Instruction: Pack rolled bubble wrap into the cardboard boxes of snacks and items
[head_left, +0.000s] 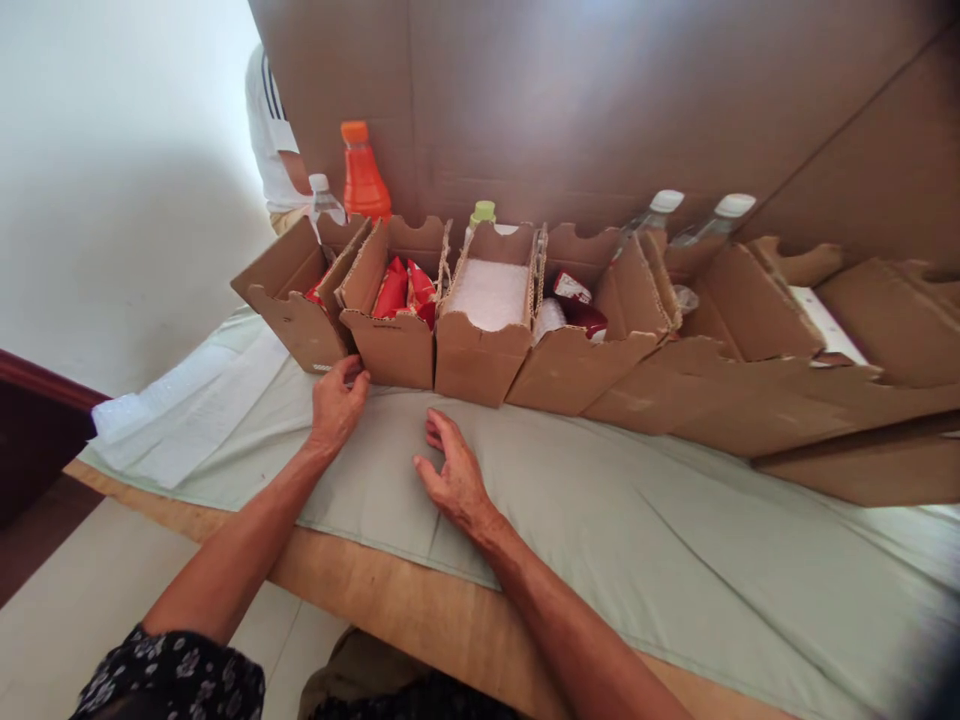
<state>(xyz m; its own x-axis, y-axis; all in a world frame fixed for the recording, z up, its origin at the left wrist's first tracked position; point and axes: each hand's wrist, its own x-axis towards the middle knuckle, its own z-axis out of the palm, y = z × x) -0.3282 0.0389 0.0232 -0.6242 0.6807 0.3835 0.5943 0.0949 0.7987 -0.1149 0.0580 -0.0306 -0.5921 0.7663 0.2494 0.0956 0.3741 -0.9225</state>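
Observation:
My left hand (340, 402) is at the lower front of the leftmost cardboard box (298, 330), near its corner with the second box (397, 352). Its fingers are bent, and whether they pinch the cardboard is hard to tell. Over the green cloth (390, 460), in front of the second and third boxes, my right hand (454, 474) is open with its fingers apart and nothing in it. Red packets (391, 290) lie in the second box. White foam wrap (491, 292) fills the third box (480, 358), and a dark red packet (585, 316) is in the fourth (581, 372).
More cardboard boxes (690, 385) continue to the right. Behind the row stand an orange bottle (364, 180), several clear bottles and a tall cardboard panel (525, 120). Clear plastic wrap (161, 395) lies at the left. A person in a white sleeve (270, 130) is partly visible behind.

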